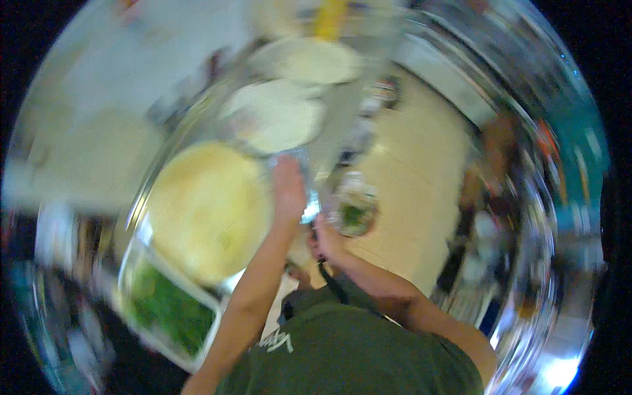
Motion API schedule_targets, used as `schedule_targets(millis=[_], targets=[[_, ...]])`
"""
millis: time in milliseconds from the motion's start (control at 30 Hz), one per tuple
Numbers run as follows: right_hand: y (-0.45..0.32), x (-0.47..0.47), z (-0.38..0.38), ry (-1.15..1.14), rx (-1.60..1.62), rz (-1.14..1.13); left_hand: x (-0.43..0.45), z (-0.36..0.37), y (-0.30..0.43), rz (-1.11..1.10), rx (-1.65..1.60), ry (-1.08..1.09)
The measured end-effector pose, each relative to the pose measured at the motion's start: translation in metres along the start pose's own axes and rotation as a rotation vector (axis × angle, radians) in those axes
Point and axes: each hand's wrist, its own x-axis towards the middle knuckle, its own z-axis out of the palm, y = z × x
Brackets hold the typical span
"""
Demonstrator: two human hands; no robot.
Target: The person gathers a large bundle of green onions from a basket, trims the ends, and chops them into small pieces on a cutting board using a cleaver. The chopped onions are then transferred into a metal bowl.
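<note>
Motion blurs the whole view. My right hand (pixel 323 239) is closed around a dark handle (pixel 314 231), and a shiny, blade-like part (pixel 311 206) extends up from it. The kind of tool is too blurred to tell. My left hand (pixel 289 180) reaches forward beside a pale, bluish sheet-like thing (pixel 302 157) at the right edge of a large round yellowish board (pixel 210 212). Whether its fingers grip that thing is unclear. Toward me on the left is a white-rimmed tray (pixel 217 316) filled with chopped greens (pixel 170 311).
Beyond the board lie two pale round shapes (pixel 276 116), possibly lids or bowls. A yellow upright object (pixel 331 19) stands farther off. To my right, a clear container (pixel 353 210) with something green inside sits above the beige tiled floor (pixel 419 182). Blurred, cluttered shelving lines the right side.
</note>
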Motion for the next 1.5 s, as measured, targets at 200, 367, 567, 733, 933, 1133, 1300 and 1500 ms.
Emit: schedule_targets(millis=[200,367,567,733,933,1133,1300,1500], targets=[[0.013,-0.11,-0.116,0.298,0.306,-0.303,-0.011,0.09,0.187,0.497,-0.065,-0.347],[0.053,-0.231,-0.226,0.432,0.879,-0.34,-0.104,0.177,0.37,0.883,-0.255,-0.586],[0.187,-0.412,-0.365,0.798,1.209,-0.488,-0.35,0.273,0.597,1.235,-0.535,-0.85],[0.311,-0.581,-0.507,1.169,1.387,-0.495,-0.597,0.33,0.801,1.458,-0.643,-1.126],[0.42,-0.757,-0.66,1.402,1.674,-0.72,-0.836,0.369,1.013,1.572,-1.003,-1.336],[0.48,-0.849,-0.758,1.415,1.855,-0.93,-0.97,0.405,1.136,1.664,-0.885,-1.376],[0.504,-0.87,-0.746,1.52,1.938,-0.858,-1.022,0.443,1.149,1.659,-0.877,-1.388],[0.504,-0.886,-0.7,1.649,1.833,-0.861,-1.02,0.466,1.148,1.648,-0.876,-1.503]])
